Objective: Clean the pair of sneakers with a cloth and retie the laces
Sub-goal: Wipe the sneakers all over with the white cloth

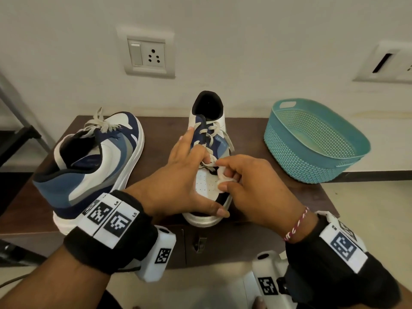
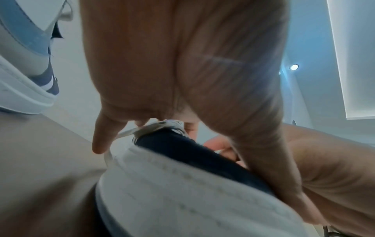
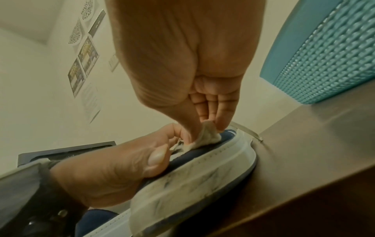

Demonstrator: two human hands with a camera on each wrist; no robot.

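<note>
Right hand (image 1: 252, 186) nearest: fingers and thumb pinch a small wadded cloth (image 3: 207, 136), pressing it on the near sneaker (image 1: 209, 175) just where the lowest lace crossing meets the white toe cap. Left hand (image 1: 178, 181) grips that same shoe: thumb along the toe edge, curled fingers pinching the bottom lace (image 1: 208, 163), index finger stretched up along the tongue. Shoe sits toe toward the person, mid table (image 1: 256, 128).

Status, my read: wiping is in progress on this shoe. Right wrist view shows dark scuffs on its white midsole (image 3: 192, 176), so the sole is not clean yet. Its laces are threaded but the ends hang loose, no bow.

Second sneaker (image 1: 95, 157) stands just left, heel toward the person; laces at its top look loose or messy, can't tell if knotted. Can't judge whether it's been wiped.

Further right, teal basket (image 1: 312, 139), apart from both shoes.

Left: finish wiping, tie both.
</note>
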